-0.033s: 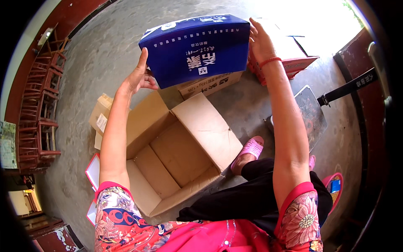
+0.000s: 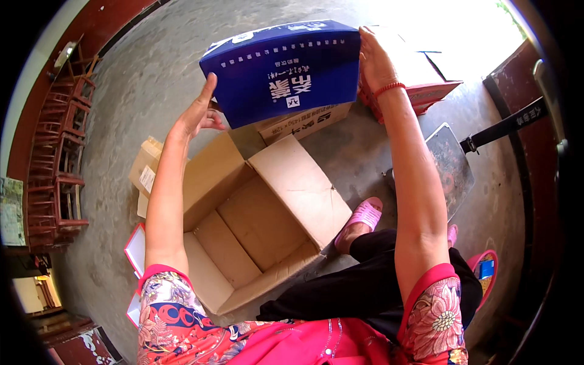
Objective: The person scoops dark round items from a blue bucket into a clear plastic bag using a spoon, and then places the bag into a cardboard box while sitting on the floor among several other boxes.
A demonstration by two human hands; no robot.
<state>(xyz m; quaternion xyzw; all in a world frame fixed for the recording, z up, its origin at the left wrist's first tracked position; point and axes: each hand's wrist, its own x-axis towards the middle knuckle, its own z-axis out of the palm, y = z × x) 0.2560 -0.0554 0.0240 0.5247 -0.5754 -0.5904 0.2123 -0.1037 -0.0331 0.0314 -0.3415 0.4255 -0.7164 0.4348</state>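
A dark blue printed carton (image 2: 286,76) is lifted between my two hands, above and beyond an open brown cardboard box (image 2: 298,188). My left hand (image 2: 198,112) grips its left end, thumb up along the edge and fingers curled beneath. Against the right end presses my right hand (image 2: 378,61), its fingers partly hidden behind the carton. The brown box stands on the floor in front of me, flaps spread, and its bare inside shows. Behind it, partly covered by the blue carton, sits another brown printed carton (image 2: 313,121).
A platform scale (image 2: 450,164) with a black post stands on the right. Red wooden furniture (image 2: 426,94) is beyond my right hand. Stacked wooden chairs (image 2: 58,152) line the left wall. Flattened cardboard (image 2: 146,167) lies left of the box; a pink basket (image 2: 490,280) is beside my leg.
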